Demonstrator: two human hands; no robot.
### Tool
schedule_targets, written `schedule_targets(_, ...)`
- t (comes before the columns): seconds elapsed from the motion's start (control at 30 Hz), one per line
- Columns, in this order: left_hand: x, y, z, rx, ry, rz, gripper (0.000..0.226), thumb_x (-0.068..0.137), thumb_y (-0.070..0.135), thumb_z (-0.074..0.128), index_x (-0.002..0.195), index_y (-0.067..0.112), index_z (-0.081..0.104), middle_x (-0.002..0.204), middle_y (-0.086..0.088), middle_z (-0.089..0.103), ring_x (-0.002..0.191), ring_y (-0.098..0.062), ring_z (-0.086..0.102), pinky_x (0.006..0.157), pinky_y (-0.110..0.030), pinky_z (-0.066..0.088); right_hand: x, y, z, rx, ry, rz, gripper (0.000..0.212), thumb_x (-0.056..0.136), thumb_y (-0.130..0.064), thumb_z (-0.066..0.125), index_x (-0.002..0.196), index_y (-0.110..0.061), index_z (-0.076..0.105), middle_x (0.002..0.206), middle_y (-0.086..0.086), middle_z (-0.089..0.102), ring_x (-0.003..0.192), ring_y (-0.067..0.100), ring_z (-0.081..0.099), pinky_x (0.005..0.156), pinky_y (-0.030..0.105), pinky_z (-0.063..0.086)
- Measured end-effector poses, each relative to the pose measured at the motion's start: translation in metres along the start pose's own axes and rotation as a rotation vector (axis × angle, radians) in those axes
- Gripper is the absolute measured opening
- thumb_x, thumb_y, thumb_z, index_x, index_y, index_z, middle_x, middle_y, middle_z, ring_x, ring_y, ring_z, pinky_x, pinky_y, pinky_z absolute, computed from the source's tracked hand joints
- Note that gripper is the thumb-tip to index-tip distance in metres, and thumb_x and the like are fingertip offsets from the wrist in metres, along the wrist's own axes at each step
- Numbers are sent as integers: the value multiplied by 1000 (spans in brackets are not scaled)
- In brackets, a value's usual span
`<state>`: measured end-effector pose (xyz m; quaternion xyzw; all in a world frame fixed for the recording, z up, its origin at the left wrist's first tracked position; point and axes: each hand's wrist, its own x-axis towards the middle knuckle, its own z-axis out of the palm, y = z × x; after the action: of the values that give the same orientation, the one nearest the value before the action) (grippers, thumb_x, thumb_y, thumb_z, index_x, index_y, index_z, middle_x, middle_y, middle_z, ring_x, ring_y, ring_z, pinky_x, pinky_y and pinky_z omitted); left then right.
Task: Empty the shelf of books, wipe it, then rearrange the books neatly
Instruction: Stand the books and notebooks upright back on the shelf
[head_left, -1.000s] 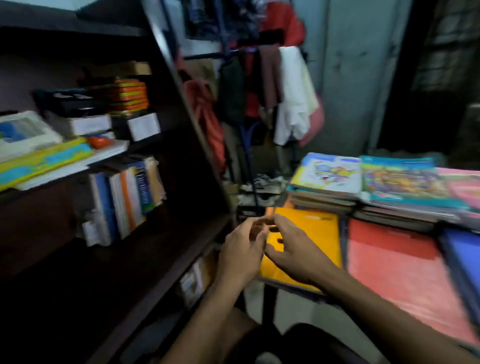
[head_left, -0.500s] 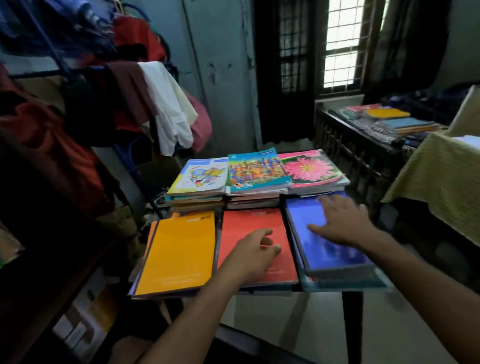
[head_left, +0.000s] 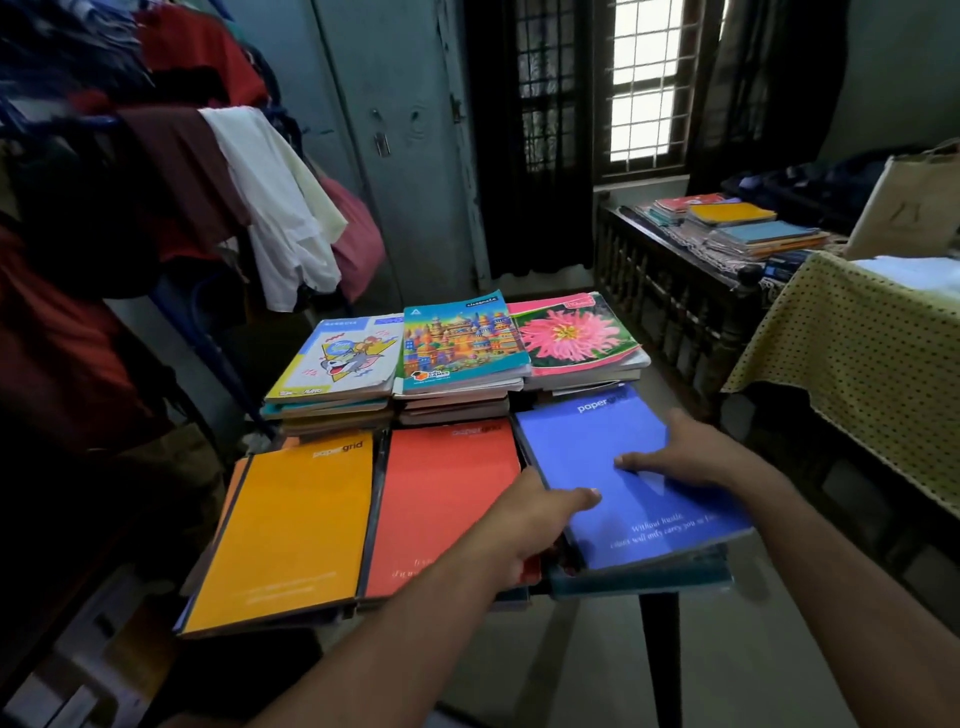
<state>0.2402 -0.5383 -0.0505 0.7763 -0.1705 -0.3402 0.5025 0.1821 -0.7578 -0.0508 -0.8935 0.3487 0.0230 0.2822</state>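
Observation:
A small table holds six piles of notebooks. The front row has an orange notebook (head_left: 296, 530), a red notebook (head_left: 441, 499) and a blue notebook (head_left: 587, 447). Behind them lie a cartoon-cover pile (head_left: 343, 358), a castle-cover pile (head_left: 457, 338) and a pink-flower pile (head_left: 571, 332). My left hand (head_left: 524, 525) grips the blue notebook's left edge, thumb on the cover. My right hand (head_left: 691, 457) holds its right side, thumb on top. The blue notebook sits askew, its near end raised off the teal book under it. The shelf is mostly out of view.
A rack of hanging clothes (head_left: 260, 208) crowds the left. A dark wooden bench (head_left: 675, 291) with more book piles stands at the right under the window. A yellow dotted cloth (head_left: 857, 353) covers a table at far right. The table's leg (head_left: 660, 649) stands over bare floor.
The view swung from the shelf to the table of notebooks. My left hand moved from the red notebook to the blue one's left edge; both hands now hold the blue notebook, which has tilted.

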Motion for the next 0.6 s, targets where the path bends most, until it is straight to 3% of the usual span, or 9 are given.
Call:
schedule_targets(0.13,1,-7,15,-23,84,-25,46,76,47,76,115,32,57,114,13,70,103,-13,67,86,-36,56,0,7,1,-9,-14,13,94,76,-71,71,140,-8,45,140,12,54,116,28,57,94,39,48)
schedule_targets(0.27,-1,-12,24,-51,103,-8,47,77,36,77,118,32,52,116,14,69,102,-11,68,92,-38,57,1,10,1,43,-8,28,97,74,-72,72,142,-9,43,142,12,53,118,28,56,94,40,48)
schedule_targets(0.47,-2,-3,22,-109,50,-73,86,61,57,76,136,34,40,132,15,60,115,-13,61,98,-39,53,0,12,10,208,-26,55,88,77,-66,74,139,-13,41,128,9,59,90,20,59,75,36,51)
schedule_targets(0.6,-3,-10,25,-145,101,-97,77,76,46,78,138,26,38,132,10,59,115,-15,59,98,-37,51,-7,17,9,202,-19,44,82,78,-64,75,136,-14,44,121,6,58,89,18,59,77,36,50)
